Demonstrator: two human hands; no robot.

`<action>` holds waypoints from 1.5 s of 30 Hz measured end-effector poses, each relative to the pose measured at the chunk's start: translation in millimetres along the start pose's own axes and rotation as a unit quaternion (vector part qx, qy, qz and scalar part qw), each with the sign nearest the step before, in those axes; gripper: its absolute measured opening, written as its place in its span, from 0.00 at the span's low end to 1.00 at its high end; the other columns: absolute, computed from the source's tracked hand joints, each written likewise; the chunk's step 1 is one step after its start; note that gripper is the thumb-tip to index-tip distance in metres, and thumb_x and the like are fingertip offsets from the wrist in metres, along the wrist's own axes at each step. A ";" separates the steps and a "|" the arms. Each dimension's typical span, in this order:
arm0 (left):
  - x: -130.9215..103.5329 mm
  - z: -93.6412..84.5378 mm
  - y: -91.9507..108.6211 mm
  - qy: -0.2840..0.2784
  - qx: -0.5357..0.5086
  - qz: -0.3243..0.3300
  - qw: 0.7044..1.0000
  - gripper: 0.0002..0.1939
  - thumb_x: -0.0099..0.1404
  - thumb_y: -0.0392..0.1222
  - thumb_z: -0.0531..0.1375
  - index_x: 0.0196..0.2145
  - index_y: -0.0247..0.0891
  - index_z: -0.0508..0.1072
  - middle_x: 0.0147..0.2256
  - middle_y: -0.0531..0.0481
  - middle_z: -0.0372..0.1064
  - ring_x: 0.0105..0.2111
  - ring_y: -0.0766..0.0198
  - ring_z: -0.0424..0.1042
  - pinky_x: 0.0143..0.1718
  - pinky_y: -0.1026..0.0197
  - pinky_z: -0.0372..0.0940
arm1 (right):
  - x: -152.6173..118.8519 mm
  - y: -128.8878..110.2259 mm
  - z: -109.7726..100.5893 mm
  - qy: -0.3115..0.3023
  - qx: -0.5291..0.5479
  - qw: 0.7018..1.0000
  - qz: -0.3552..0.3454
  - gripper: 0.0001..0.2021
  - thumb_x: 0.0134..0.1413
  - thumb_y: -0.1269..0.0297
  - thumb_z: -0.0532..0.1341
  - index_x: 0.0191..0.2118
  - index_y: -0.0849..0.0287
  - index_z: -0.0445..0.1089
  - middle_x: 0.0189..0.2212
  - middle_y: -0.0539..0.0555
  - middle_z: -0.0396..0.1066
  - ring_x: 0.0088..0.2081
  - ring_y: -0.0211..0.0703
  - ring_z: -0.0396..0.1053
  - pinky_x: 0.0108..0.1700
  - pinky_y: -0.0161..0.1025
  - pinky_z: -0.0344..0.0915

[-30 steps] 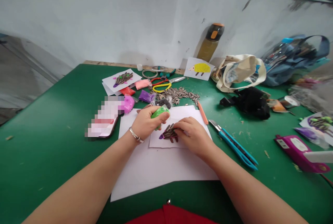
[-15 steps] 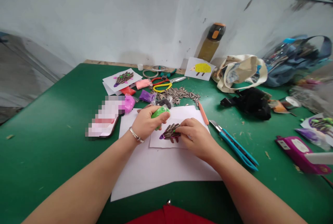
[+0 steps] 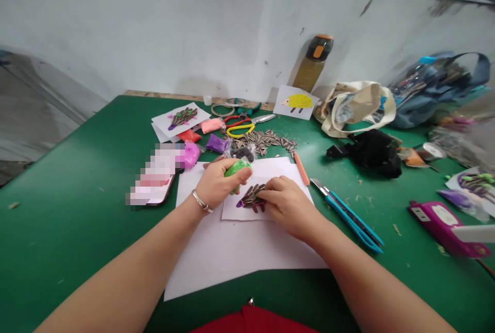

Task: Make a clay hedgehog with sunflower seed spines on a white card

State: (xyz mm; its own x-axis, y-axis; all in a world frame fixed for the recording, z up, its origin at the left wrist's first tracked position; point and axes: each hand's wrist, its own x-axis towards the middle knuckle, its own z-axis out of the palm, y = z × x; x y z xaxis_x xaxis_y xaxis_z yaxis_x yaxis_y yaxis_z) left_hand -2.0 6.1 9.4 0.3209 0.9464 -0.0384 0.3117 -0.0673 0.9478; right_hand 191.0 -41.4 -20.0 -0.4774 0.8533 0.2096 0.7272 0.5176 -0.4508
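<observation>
My left hand (image 3: 223, 183) is closed around a packet of green clay (image 3: 238, 168), held above the paper. Below it lies a white card (image 3: 232, 212) bearing a hedgehog figure (image 3: 251, 198) made of sunflower seeds, with a purple snout and brown legs. The fingers of my right hand (image 3: 288, 201) are pinched together at the figure's back. A small bit of green clay (image 3: 259, 194) shows at their tips, pressed against the seeds. Larger white sheets (image 3: 216, 250) lie under the card. My right hand covers the figure's right end.
Behind the hands lie loose sunflower seeds (image 3: 263, 140), yellow-handled scissors (image 3: 240, 129) and a purple clay packet (image 3: 217, 143). A phone (image 3: 154, 178) is at left. An orange stick (image 3: 301, 169), a blue utility knife (image 3: 348, 217) and a magenta power strip (image 3: 448, 227) lie to the right.
Very little differs. My right fingers stay at the seed hedgehog with a slight shift, and my left hand still holds the green packet. The whole view has moved slightly.
</observation>
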 end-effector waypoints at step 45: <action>1.4 6.5 -4.8 -0.042 -0.009 -0.030 0.999 0.17 0.60 0.51 0.60 0.23 0.35 0.68 0.17 0.57 0.64 0.16 0.72 0.63 0.19 0.69 0.58 | 1.4 6.0 6.0 -0.011 -0.055 0.998 -0.025 0.09 0.56 0.74 0.55 0.31 0.59 0.72 0.31 0.54 0.69 0.35 0.42 0.60 0.39 0.41 0.53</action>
State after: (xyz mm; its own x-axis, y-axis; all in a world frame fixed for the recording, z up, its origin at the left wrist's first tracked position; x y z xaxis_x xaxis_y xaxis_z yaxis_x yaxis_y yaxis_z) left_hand 2.8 5.7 2.8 0.3764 0.9185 -0.1209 0.3161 -0.0047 0.9487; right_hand 191.7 -37.5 -27.6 -0.5238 0.8256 0.2098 0.7513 0.5638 -0.3431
